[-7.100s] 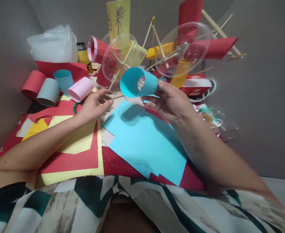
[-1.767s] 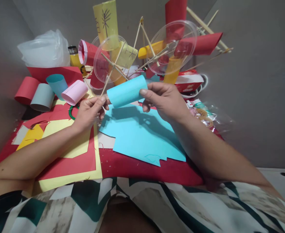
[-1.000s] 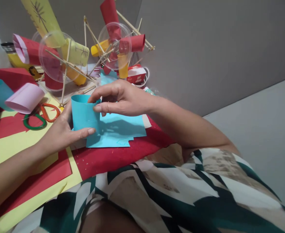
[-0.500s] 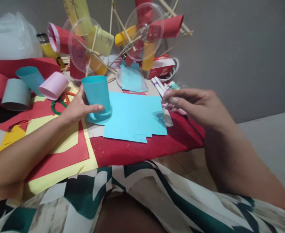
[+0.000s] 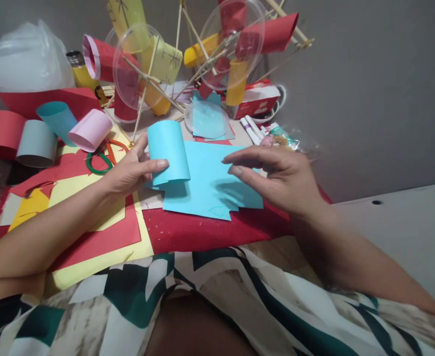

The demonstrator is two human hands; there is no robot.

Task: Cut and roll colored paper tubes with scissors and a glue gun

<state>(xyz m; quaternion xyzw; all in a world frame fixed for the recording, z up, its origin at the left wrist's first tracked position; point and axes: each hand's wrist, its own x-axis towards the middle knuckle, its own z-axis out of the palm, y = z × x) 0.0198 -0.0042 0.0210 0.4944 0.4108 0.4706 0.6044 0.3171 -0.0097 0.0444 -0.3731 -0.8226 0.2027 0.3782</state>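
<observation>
A blue paper tube (image 5: pixel 169 151) is held in my left hand (image 5: pixel 134 165), thumb on the near side and fingers behind. It is raised a little over a flat sheet of blue paper (image 5: pixel 202 198) and tilted. Over the sheet's right part hovers my right hand (image 5: pixel 277 175), its thumb and fingertips apart with nothing seen between them. Left of my left hand, scissors (image 5: pixel 99 163) with green and orange handles lie on paper scraps. Finished tubes stand or lie beyond: a pink tube (image 5: pixel 90 130), another blue tube (image 5: pixel 57 123), a grey tube (image 5: pixel 37 143) and a red tube (image 5: pixel 4 134).
Behind stand stick frames (image 5: pixel 149 78) carrying clear plastic discs (image 5: pixel 232 44) and coloured paper tubes. White markers (image 5: pixel 251 129) and a red box (image 5: pixel 258 101) lie at the back right. Yellow and red paper (image 5: pixel 128 230) covers the left. A plastic bag (image 5: pixel 28 59) sits at the back left.
My left hand has lifted and tilted the blue tube, shifting it right. My right hand has moved in from the markers toward the tube, its fingers now parted.
</observation>
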